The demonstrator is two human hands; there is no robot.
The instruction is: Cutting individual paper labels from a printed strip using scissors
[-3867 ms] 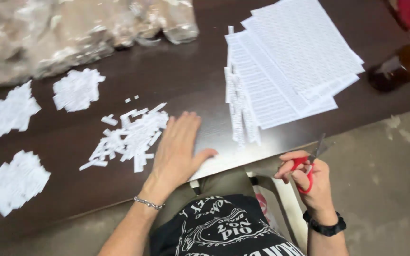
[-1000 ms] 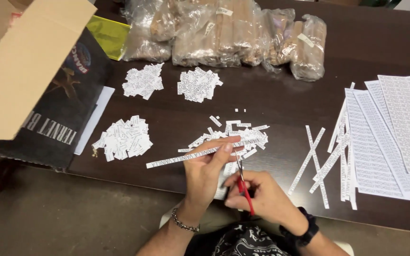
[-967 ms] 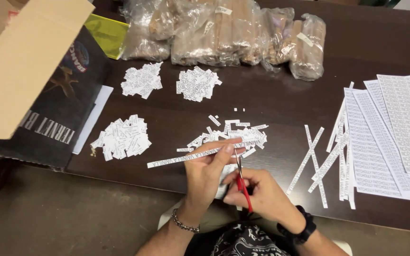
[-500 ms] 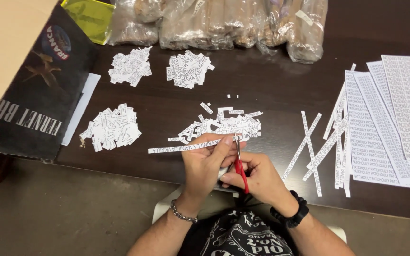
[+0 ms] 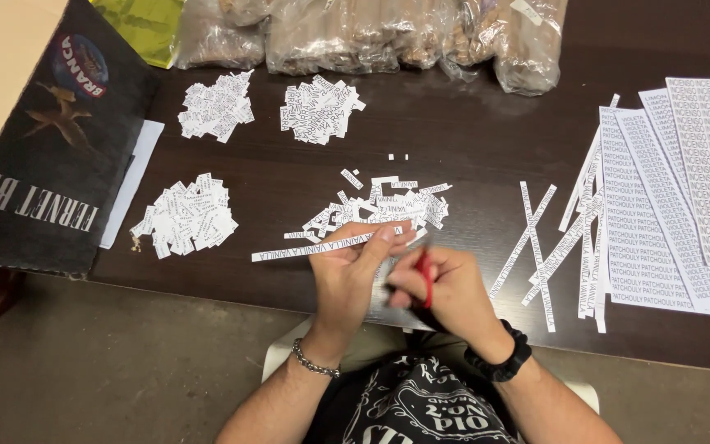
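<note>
Head view looks down on a dark brown counter (image 5: 470, 140), the landmark for everything else. Largest on it, at its left end, lies a black cardboard box (image 5: 43, 164) with an open tan flap. Along the counter's far edge sits a row of clear plastic bags (image 5: 371, 33) filled with brownish contents. At the counter's right end, printed white sheets (image 5: 684, 181) overlap one another, and just beside them toward the middle lie several long cut strips (image 5: 544, 247), some crossed. Three heaps of small cut labels (image 5: 186, 215) lie toward the counter's left and far side, and a looser scatter of cut pieces (image 5: 388, 205) lies at its middle. At the counter's near edge, the left hand (image 5: 351, 275) pinches one long paper strip (image 5: 314, 245) between thumb and fingers (image 5: 384, 238), which are closed narrowly on the strip's right end; the strip runs leftward, nearly level, just over the counter. The right hand (image 5: 445, 288) sits touching the left, its fingers curled tightly around red-handled scissors (image 5: 425, 275); the blades are blurred and hidden, so how far they stand apart cannot be told.
</note>
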